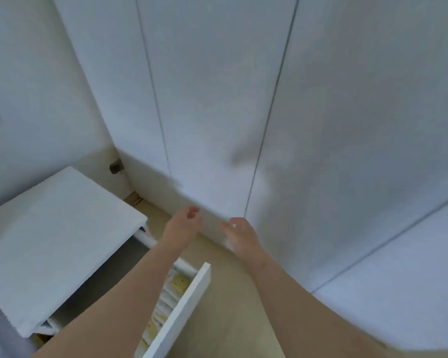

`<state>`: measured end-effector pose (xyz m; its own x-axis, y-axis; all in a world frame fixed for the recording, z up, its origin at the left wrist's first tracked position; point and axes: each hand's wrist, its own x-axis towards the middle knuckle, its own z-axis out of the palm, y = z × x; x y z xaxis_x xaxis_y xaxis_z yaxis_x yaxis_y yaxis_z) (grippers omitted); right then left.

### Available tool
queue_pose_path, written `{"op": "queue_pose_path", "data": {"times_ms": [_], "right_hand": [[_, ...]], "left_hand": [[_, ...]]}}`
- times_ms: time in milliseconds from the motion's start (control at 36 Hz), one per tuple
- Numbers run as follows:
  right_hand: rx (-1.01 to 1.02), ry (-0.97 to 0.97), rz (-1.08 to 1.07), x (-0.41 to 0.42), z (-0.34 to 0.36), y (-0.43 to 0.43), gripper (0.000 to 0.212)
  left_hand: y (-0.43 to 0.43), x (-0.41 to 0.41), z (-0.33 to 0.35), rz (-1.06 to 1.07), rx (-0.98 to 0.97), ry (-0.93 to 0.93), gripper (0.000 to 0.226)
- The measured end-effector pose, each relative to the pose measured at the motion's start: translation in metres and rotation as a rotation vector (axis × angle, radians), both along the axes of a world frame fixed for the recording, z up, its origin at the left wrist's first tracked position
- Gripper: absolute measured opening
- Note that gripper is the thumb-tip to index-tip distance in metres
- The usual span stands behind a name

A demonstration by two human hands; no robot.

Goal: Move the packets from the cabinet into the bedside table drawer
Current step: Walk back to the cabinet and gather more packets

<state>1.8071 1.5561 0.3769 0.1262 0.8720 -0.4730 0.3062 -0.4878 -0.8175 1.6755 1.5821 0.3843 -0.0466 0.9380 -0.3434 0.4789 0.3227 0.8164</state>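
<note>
Across the top and right of the frame, the white cabinet (217,86) stands with its tall doors shut, two thin dark seams running down between the panels. A pale panel (398,293) slants across the lower right; I cannot tell what it belongs to. At lower left sits the white bedside table (57,228), its flat top set close to the wall corner. Beige floor (217,319) fills the lower centre between table and cabinet.

The table's drawer (181,311) is pulled out into the lower centre, its white front panel running diagonally across the frame. My two bare forearms reach up from the bottom edge, and the left one crosses over the drawer and hides part of its inside.

My left hand (183,228) and my right hand (241,233) hang side by side at the centre of the frame, near each other but apart, in front of the cabinet's base. Neither holds anything. The fingers of both are loosely curled with gaps between them, though blur softens the tips.

The packets (177,281), white with yellow patches, lie in an overlapping row inside the drawer, against the back of its front panel and just right of my left forearm. A small dark fitting (115,166) sits low on the wall at middle left, too blurred to identify.
</note>
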Motion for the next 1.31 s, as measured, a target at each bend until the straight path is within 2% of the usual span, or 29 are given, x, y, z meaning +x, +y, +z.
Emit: {"op": "queue_pose_path", "data": {"times_ms": [83, 194, 444, 583, 722, 1056, 1195, 1306], "right_hand": [[0.015, 0.028, -0.218, 0.06, 0.006, -0.032, 0.041], [0.064, 0.045, -0.479, 0.145, 0.016, -0.089, 0.046], [0.239, 0.174, -1.109, 0.349, 0.045, -0.281, 0.035], [0.33, 0.124, -1.392, 0.442, 0.056, -0.4, 0.027], [0.377, 0.061, -1.644, 0.509, 0.061, -0.509, 0.016], [0.457, 0.074, -2.128, 0.656, 0.041, -0.696, 0.014], [0.533, 0.03, -2.278, 0.739, 0.057, -0.765, 0.018], [0.582, 0.01, -2.405, 0.775, 0.061, -0.823, 0.018]], "left_hand": [[-0.007, 0.069, 0.006, -0.154, -0.006, -0.06, 0.033], [-0.034, 0.169, 0.015, -0.343, 0.005, -0.116, 0.03], [-0.192, 0.419, 0.038, -0.829, -0.074, -0.254, 0.024], [-0.302, 0.54, 0.056, -1.022, -0.155, -0.358, 0.019], [-0.404, 0.632, 0.067, -1.192, -0.193, -0.385, 0.017], [-0.595, 0.847, 0.053, -1.604, -0.225, -0.384, 0.009], [-0.686, 0.945, 0.067, -1.816, -0.205, -0.355, 0.009], [-0.765, 0.995, 0.07, -1.97, -0.25, -0.332, 0.011]]}}
